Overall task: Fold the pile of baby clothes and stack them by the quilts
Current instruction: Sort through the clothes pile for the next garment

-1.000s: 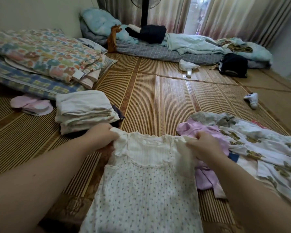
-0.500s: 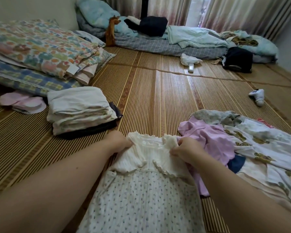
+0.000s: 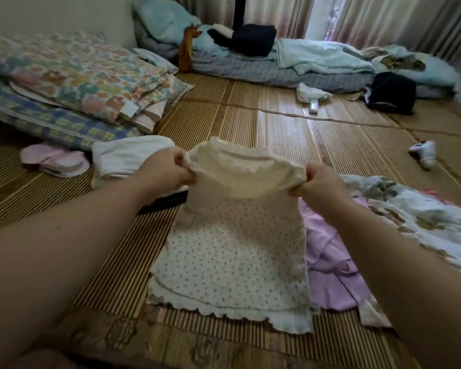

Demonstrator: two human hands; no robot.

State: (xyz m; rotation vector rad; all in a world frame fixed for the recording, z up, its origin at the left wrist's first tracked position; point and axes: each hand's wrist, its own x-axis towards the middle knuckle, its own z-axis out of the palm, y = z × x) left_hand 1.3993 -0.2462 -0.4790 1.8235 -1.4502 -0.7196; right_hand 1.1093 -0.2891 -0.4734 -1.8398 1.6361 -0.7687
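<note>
Pinching dotted baby dress [image 3: 232, 251] shoulders, left hand [image 3: 168, 169], right hand [image 3: 322, 182], arms outstretched, each grip grasping fabric

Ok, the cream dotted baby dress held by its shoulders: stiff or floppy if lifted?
Probably floppy: the cream dotted baby dress droops between the left hand and right hand, its hem lying on the woven straw mat. Likely light, since a pinch at each shoulder carries it. Unlikely to slip: fabric bunches in each grip.
</note>
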